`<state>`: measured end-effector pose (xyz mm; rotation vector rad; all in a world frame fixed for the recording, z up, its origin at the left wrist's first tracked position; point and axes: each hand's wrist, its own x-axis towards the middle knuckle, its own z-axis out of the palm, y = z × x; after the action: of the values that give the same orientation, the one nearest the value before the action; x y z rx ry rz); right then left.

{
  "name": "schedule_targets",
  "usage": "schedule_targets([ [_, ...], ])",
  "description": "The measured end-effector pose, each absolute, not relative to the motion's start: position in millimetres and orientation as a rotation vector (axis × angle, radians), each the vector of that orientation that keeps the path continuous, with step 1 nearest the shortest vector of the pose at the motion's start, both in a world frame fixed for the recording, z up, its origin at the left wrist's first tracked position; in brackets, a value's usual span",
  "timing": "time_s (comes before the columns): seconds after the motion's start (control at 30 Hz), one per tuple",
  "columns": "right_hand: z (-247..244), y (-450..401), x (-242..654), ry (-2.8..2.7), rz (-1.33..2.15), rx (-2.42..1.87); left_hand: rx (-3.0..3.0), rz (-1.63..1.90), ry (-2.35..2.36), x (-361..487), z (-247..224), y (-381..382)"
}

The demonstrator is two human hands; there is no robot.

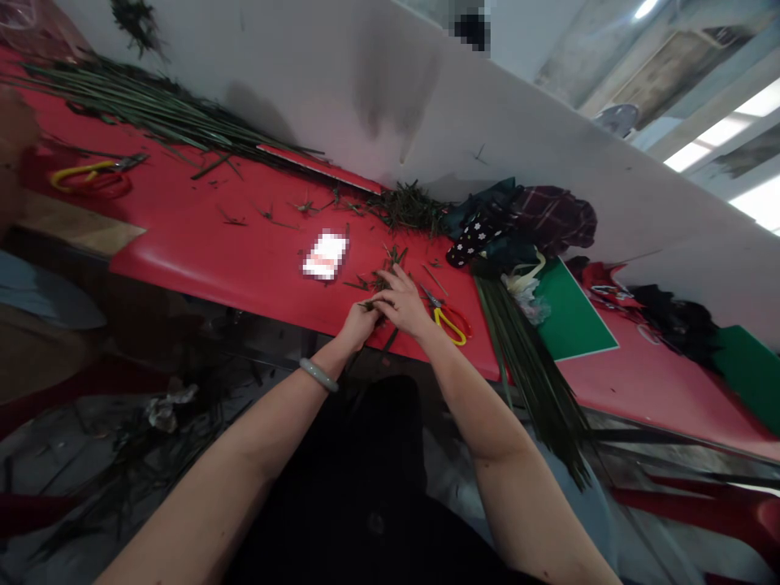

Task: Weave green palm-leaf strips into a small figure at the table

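Note:
My left hand (pixel 358 325) is closed around green leaf strips (pixel 390 340) at the front edge of the red table (pixel 244 272). Touching it from the right, my right hand (pixel 402 302) bends over the same strips, its fingertips over a small woven leaf piece (pixel 395 258). Which fingers pinch the strips is too small to tell. Scissors with red and yellow handles (pixel 452 323) lie just right of my right hand. A bright blurred rectangle (pixel 326 255) rests on the table to the left of my hands.
Long green leaves (pixel 530 374) hang over the table edge at the right, beside a green board (pixel 576 313). Leaf scraps (pixel 414 209) and bundled cloth (pixel 554 218) sit along the wall. More stalks (pixel 152 106) and other scissors (pixel 97 175) lie at the left, near a person's hand (pixel 15 138).

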<state>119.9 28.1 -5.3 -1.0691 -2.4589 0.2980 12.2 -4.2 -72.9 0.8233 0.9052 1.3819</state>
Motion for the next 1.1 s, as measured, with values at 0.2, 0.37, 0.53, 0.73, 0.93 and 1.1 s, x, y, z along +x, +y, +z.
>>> schedule_targets([
  [0.2, -20.9, 23.6, 135.4, -1.701, 0.554, -1.356, 0.765, 1.374, 0.900, 8.6, -67.4, -5.9],
  [0.37, -33.9, 20.1, 125.0, -1.545, 1.337, -1.262, 0.804, 1.344, 0.905, 9.1, -67.3, -6.9],
  [0.53, -36.5, 21.6, 106.4, -1.392, 1.429, -1.191, 0.868, 1.304, 0.913, 8.8, -67.2, -8.2],
  [0.73, -41.6, 24.5, 105.7, -1.523, 1.164, -1.263, 0.788, 1.346, 0.958, 11.3, -65.4, -5.9],
  [0.93, -41.4, 29.4, 111.1, -1.846, 0.739, -1.410, 0.738, 1.330, 0.978, 13.3, -65.0, -7.1],
  [1.1, -43.2, 33.9, 113.7, -1.859, 0.893, -1.426, 0.799, 1.225, 0.966, 9.5, -62.4, -9.7],
])
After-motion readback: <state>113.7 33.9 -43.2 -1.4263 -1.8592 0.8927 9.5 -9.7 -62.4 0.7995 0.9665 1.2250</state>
